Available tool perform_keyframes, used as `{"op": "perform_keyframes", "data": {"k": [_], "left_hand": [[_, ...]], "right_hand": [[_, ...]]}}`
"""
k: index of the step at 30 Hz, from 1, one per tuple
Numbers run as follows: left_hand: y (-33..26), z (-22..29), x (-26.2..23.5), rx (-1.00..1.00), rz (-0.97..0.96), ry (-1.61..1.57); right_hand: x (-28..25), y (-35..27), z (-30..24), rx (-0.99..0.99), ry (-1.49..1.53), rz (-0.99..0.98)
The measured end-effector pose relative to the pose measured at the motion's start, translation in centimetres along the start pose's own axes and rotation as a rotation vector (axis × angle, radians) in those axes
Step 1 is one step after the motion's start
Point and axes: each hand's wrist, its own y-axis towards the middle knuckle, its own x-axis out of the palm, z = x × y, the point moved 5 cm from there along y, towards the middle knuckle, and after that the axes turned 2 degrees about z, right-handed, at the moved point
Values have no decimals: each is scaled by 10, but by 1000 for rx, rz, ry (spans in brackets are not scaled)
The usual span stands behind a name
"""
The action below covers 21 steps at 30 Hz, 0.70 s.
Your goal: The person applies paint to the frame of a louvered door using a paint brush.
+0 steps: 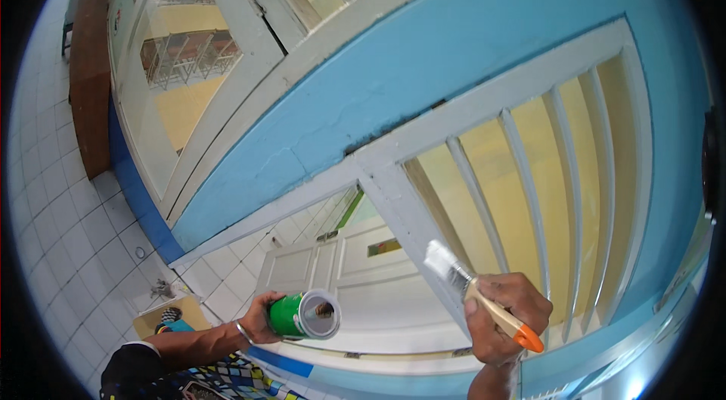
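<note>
- Outdoor passage seen from high up: pale blue wall (pixel 423 75) across the middle, white-tiled floor (pixel 68 226) far below on the left, long brown bench (pixel 89 75) against the wall in the upper left.
- Large glazed white doors (pixel 189 60) above the blue band; below it, a white panelled door (pixel 355 279), seen steeply from above.
- White window frame (pixel 484 105) set in the blue wall on the right, with slim white bars (pixel 529 188) over a yellow interior.
- Slanting frame post (pixel 397 200) at the left edge of those bars, patchy white, just ahead of the brush.
- Left hand (pixel 261 318) low and centre, fingers wrapped tight round a green paint can (pixel 299 315); can tipped on its side with the open mouth toward the camera, held well clear of the frame. Thin bangle (pixel 243 332) on that wrist.
- Right hand (pixel 510 317) lower right, fingers clenched on the wooden handle of a paintbrush (pixel 484 302); orange handle end (pixel 528 338) sticking out below the hand.
- White-loaded bristles (pixel 441 258) pointing up and left, at or just off the lower part of the post; cannot tell whether touching.
- Step in hand, judging by this: laying white paint on the frame post, with the bars beside it within reach.
- Calls next for a steady stroke along the post, keeping the bristles off the blue wall, and for bringing the can upright and nearer before reloading, so nothing spills to the floor.
</note>
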Motion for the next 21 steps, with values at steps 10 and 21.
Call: {"op": "perform_keyframes", "data": {"k": [10,21], "left_hand": [[-2,10,42,-41,-122,-58],[1,6,33,-24,-42,29]], "right_hand": [[79,-106,30,614,388,-233],[142,-137,44,604,318,-452]]}}
